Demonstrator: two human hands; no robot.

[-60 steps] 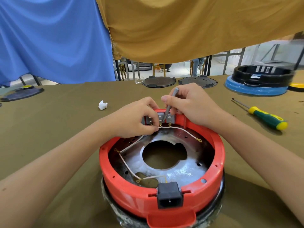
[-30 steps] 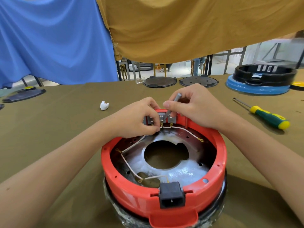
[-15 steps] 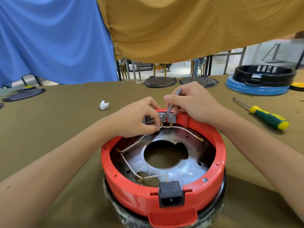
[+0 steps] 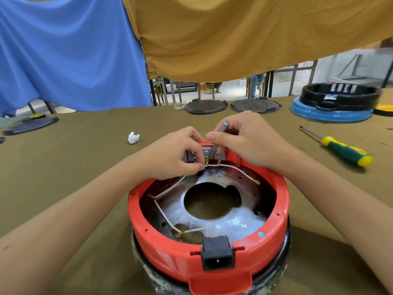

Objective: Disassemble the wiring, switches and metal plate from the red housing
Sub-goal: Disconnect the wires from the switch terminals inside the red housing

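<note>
A round red housing stands on the table in front of me, with a shiny metal plate with a large centre hole inside it. White wires run along the inner wall, and a black power socket sits in the near rim. At the far rim a grey switch block is mounted. My left hand pinches the wire end at that switch. My right hand grips a thin grey metal tool, its tip pressed against the switch terminals.
A green and yellow screwdriver lies to the right. A white crumpled scrap lies to the left. Two dark round lids and a black and blue housing sit at the far edge. Blue and tan cloths hang behind.
My right hand has shifted slightly, tilting the grey tool at the switch terminals. The left hand stays pinched on the wire. The housing has not moved.
</note>
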